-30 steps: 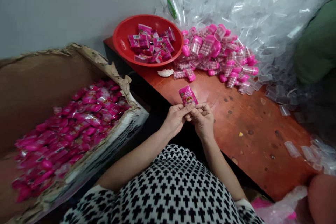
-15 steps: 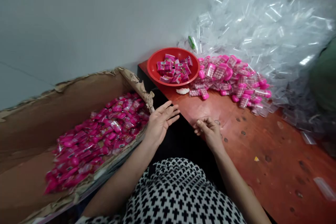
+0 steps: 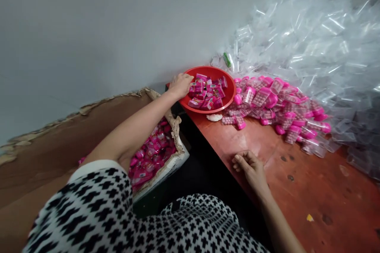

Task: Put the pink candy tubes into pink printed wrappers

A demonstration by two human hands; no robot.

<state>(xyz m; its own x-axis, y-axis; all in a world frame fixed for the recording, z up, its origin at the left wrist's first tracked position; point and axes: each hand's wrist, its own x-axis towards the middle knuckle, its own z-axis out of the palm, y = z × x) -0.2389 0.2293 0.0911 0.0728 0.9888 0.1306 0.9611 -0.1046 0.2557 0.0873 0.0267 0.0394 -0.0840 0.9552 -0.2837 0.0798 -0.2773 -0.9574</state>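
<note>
My left hand (image 3: 180, 86) reaches over the left rim of a red bowl (image 3: 230, 101), palm down, its fingertips beside several small pink printed packets (image 3: 208, 91). Most of its fingers are hidden under the hand, so I cannot tell whether they grip a packet. Down at the near edge of the red-brown table (image 3: 267, 189) is my right hand (image 3: 248, 168), its fingers curled in and nothing visible in them. A heap of clear tubes with pink caps and pink beads inside (image 3: 276, 104) lies between the bowl and the tabletop's middle.
A torn cardboard box (image 3: 115, 108) with many pink packets (image 3: 154, 148) stands on the left, partly covered by my left arm. Clear empty plastic containers (image 3: 308, 35) are piled high at the back right. A white scrap (image 3: 214, 117) lies before the bowl, a yellow one (image 3: 310, 218) nearer me.
My left hand has moved from in front of the table, where it was open and empty, up and forward to the bowl. My right hand stays curled at the table edge. The view has shifted.
</note>
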